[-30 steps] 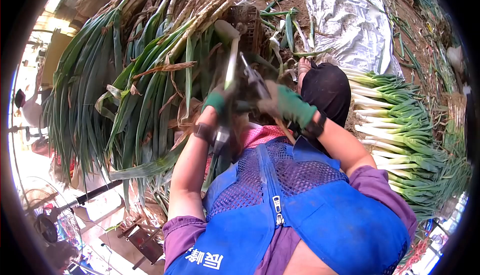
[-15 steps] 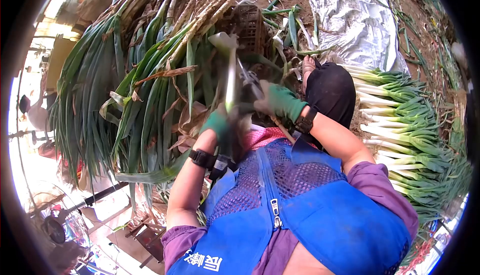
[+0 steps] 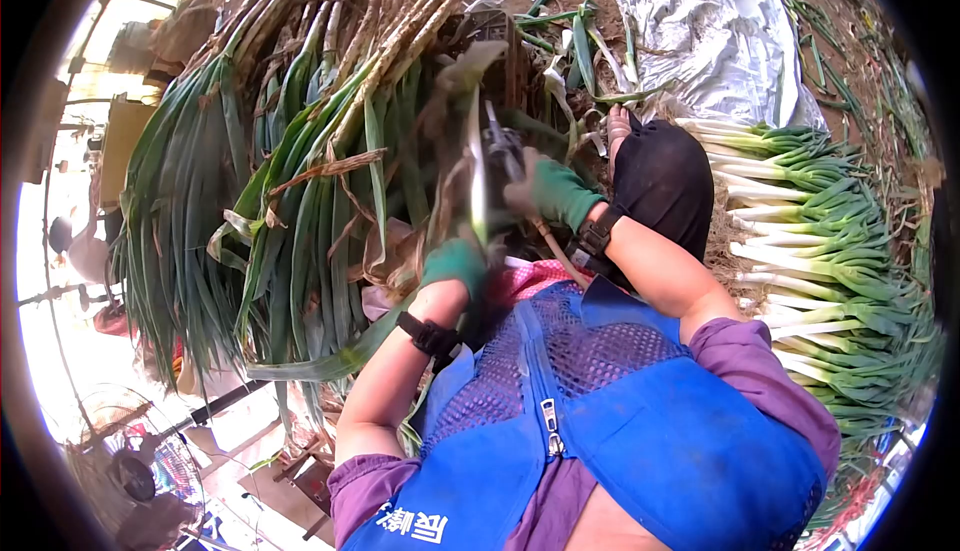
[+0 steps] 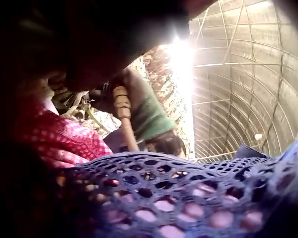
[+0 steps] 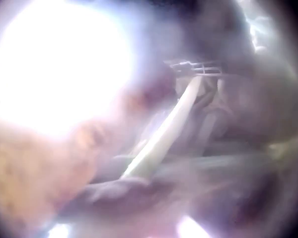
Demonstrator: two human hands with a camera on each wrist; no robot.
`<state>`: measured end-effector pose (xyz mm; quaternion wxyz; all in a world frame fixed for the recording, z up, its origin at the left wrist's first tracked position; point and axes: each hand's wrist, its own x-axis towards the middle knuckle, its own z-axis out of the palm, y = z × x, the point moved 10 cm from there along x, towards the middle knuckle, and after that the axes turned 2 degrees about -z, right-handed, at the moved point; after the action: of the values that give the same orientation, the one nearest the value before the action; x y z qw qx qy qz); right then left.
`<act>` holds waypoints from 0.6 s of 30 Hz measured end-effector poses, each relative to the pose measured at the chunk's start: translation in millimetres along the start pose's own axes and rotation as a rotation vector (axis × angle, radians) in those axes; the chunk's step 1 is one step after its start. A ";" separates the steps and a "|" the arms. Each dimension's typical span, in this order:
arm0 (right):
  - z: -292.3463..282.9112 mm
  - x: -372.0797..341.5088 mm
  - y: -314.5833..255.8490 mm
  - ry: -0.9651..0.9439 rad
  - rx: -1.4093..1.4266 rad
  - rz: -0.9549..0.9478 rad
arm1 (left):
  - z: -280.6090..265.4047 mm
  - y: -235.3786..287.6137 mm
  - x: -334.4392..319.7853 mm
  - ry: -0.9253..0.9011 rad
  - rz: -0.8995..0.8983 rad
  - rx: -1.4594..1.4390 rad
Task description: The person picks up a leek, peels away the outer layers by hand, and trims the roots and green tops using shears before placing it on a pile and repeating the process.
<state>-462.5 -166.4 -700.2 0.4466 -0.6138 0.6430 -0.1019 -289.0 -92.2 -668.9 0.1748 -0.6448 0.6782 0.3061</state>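
Observation:
In the head view the gloved left hand (image 3: 456,265) grips a leek (image 3: 478,176) around its green part, the white shank pointing away from the body and its far end blurred. To the right of the shank, the gloved right hand (image 3: 552,191) holds a dark tool with a thin metal nozzle (image 3: 497,136) and a tan hose (image 3: 556,248) trailing toward the body. The nozzle lies beside the leek. In the right wrist view the pale leek shank (image 5: 164,134) runs diagonally. The left wrist view shows the hose (image 4: 123,110) below the right glove (image 4: 151,115).
Untrimmed leeks (image 3: 290,181) are piled at the left. Cleaner white-stemmed leeks (image 3: 800,251) lie in a row at the right. A brown crate (image 3: 492,31) stands beyond the hands, near a silvery sheet (image 3: 710,41). The person's dark-clothed knee (image 3: 662,186) is beside the right hand.
The left hand has moved right and closer to the body, with the leek still held. The leek's shank has swung to a slightly different tilt; the right hand keeps its hold on the tool.

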 end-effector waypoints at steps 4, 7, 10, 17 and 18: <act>18.7 7.2 28.4 -0.054 -0.010 0.095 | -56.2 14.6 10.6 -0.032 0.090 0.157; 14.3 3.7 29.1 -0.015 -0.029 0.044 | -169.0 11.3 13.7 0.470 0.104 0.024; 15.5 4.2 29.5 -0.040 -0.013 0.066 | -225.4 -39.7 56.8 0.815 -0.026 0.339; 17.2 5.8 34.7 -0.008 -0.025 0.053 | -239.4 -78.4 83.3 0.464 -0.200 0.272; 15.2 4.8 32.3 -0.011 -0.013 0.060 | -236.8 -83.6 80.1 0.429 -0.202 0.235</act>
<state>-473.7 -157.0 -733.0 0.4489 -0.5977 0.6593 -0.0810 -178.2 -303.9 -557.5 0.1303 -0.7348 0.6627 0.0625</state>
